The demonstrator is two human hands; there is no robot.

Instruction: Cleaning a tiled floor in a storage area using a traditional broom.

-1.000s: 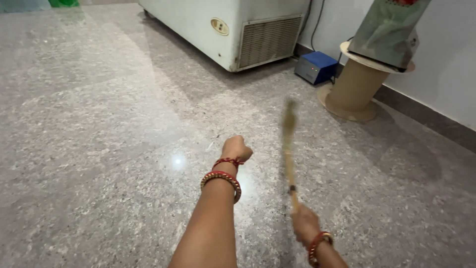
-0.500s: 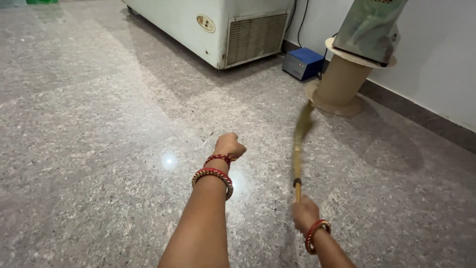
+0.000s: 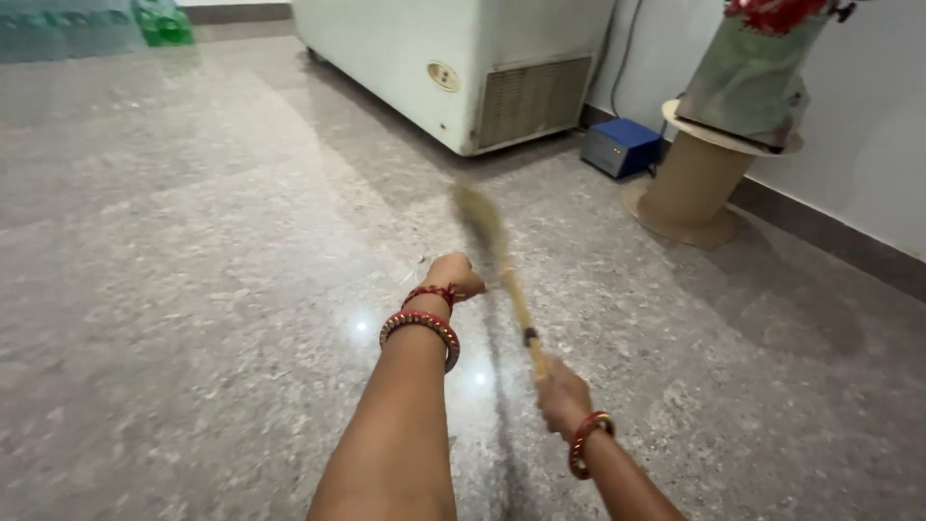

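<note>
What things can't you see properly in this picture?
- Broom head: motion-blurred in the head view, bristles unreadable.
- Left hand: closed fist turned away, so anything inside is hidden.
- Chest freezer: top cut off by the frame's upper edge.
- Covered object on the round stand: its wrapping hides it, top cropped.
- Green bottles: too far and blurred.

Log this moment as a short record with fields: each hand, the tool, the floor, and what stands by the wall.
right hand: closed in a grip on the handle end of the broom
left hand: fisted, stretched forward, holds nothing visible
broom head: blurred, low over the floor
floor: polished speckled stone
by the wall: white chest freezer, small blue box, round cardboard stand
</note>
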